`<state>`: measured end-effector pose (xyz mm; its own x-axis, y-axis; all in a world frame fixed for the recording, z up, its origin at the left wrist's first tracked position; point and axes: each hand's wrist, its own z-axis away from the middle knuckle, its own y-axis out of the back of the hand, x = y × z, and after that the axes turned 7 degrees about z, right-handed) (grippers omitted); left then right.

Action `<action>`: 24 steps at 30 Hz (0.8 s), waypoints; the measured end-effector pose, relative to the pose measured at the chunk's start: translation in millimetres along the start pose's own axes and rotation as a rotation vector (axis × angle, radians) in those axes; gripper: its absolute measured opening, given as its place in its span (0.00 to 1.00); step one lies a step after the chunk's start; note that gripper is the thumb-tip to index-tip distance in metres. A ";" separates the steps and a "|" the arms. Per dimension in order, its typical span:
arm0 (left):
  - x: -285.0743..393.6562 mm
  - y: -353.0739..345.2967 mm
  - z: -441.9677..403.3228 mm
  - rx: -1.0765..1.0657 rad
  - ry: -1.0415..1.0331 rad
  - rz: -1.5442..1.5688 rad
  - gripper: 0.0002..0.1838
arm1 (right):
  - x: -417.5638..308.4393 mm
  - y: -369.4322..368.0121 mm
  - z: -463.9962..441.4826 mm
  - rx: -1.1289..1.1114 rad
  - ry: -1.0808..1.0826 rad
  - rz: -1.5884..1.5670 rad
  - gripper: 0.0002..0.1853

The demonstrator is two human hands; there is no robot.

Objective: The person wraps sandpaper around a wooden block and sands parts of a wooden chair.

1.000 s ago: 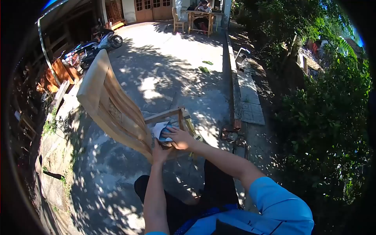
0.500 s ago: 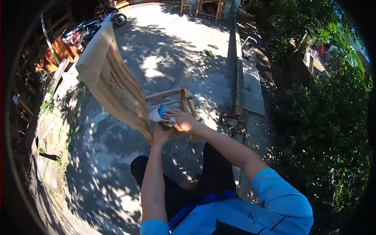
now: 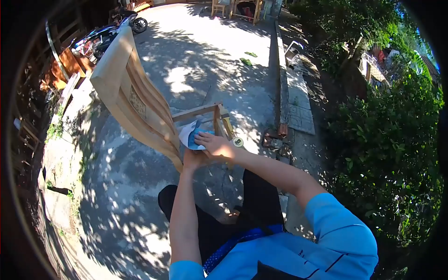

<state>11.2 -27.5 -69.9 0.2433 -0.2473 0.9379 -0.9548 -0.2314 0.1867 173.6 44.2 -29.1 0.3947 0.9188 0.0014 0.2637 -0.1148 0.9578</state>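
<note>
An unfinished wooden chair stands in front of me, its tall curved back leaning to the left. My right hand is closed over a folded blue and white sheet of sandpaper, pressed against the wood near the seat. Just below it, my left hand wraps round the chair frame; its fingers are mostly hidden. The open seat frame extends beyond my hands.
A round white and dark object sits right of the chair. Broken bricks lie by the concrete curb. A motorcycle is at the far left, wooden chairs at the back, and bushes on the right.
My right hand has shifted slightly with the sandpaper, and more of the sheet's white side stands up. My left hand stays at the chair frame. The view has moved slightly.
</note>
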 end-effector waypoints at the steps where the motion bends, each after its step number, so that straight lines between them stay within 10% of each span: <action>1: -9.5 2.9 -2.5 -0.040 -0.047 -0.049 0.48 | -2.1 1.5 0.8 -0.003 0.048 -0.017 0.28; 24: -9.9 -7.3 5.9 0.033 0.061 0.079 0.49 | -6.0 3.9 20.4 0.207 -0.205 -0.132 0.25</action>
<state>16.8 -28.9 -82.3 0.1554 -0.2089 0.9655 -0.9642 -0.2446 0.1023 190.2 30.5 -31.2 0.5090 0.8379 -0.1973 0.4893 -0.0931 0.8671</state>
